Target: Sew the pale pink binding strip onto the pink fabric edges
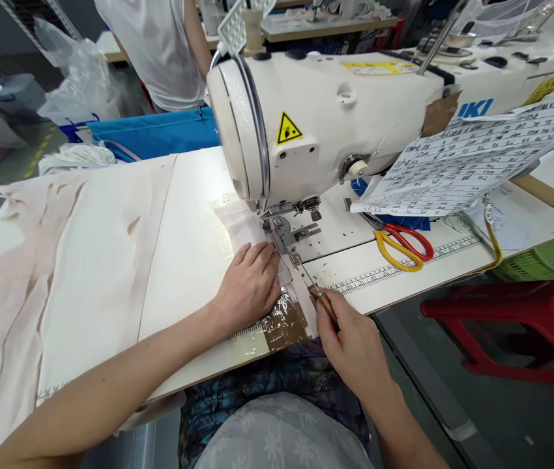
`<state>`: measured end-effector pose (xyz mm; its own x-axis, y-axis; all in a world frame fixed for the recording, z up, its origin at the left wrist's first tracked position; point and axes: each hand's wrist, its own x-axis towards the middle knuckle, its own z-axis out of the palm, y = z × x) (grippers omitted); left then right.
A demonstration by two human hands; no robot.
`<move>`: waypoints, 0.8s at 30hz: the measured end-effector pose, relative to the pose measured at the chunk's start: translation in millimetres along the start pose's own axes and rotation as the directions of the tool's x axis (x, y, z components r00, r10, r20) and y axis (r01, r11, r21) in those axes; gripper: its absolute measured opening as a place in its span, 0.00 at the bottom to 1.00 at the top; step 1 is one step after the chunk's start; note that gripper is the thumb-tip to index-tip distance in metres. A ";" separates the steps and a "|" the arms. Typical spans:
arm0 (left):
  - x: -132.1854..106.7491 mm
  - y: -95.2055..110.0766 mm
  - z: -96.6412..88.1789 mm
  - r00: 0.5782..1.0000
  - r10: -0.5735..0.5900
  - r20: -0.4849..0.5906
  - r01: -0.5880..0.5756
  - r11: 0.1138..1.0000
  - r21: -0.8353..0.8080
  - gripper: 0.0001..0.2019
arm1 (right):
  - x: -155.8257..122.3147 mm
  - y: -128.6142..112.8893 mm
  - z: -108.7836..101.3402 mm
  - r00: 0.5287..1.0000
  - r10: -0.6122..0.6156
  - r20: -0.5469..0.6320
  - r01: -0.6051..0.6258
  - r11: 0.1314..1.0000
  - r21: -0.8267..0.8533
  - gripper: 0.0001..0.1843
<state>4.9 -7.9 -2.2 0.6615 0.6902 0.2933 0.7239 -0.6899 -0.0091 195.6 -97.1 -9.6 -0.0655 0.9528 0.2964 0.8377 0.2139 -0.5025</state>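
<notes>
My left hand (252, 280) lies flat on a pale pink piece of fabric (240, 225), fingers close to the presser foot of a white sewing machine (326, 124). My right hand (352, 339) is closed round the wooden handle of an awl (327, 306). The awl's thin metal shaft points up and left toward a small metal guide (296, 260) in front of the needle area. A narrow pale strip of fabric (305, 299) runs from the guide down to the table's front edge, passing beside the awl. The needle tip is too small to make out.
Scissors (399, 247) with red and yellow handles lie right of the machine bed, below a handwritten sheet (467, 156). Pale pink fabric (17, 280) covers the table's left end. A red stool (516, 326) stands at right. Another person (154, 52) is behind the table.
</notes>
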 end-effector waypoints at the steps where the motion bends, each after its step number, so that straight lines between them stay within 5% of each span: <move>1: -0.1 0.1 0.1 1.000 0.002 0.004 -0.002 1.000 -0.002 0.20 | 0.6 -0.1 -0.3 1.000 -0.004 -0.003 0.004 1.000 0.006 0.14; 24: -0.6 -1.3 3.8 1.000 -0.014 0.018 0.015 0.999 -0.040 0.22 | 0.3 -0.7 -1.0 1.000 -0.013 -0.018 0.013 1.000 0.003 0.14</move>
<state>4.3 -6.6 -6.0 0.6547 0.7035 0.2765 0.7250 -0.6879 0.0337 195.6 -97.2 -8.4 -0.0666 0.9459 0.3175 0.8350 0.2270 -0.5012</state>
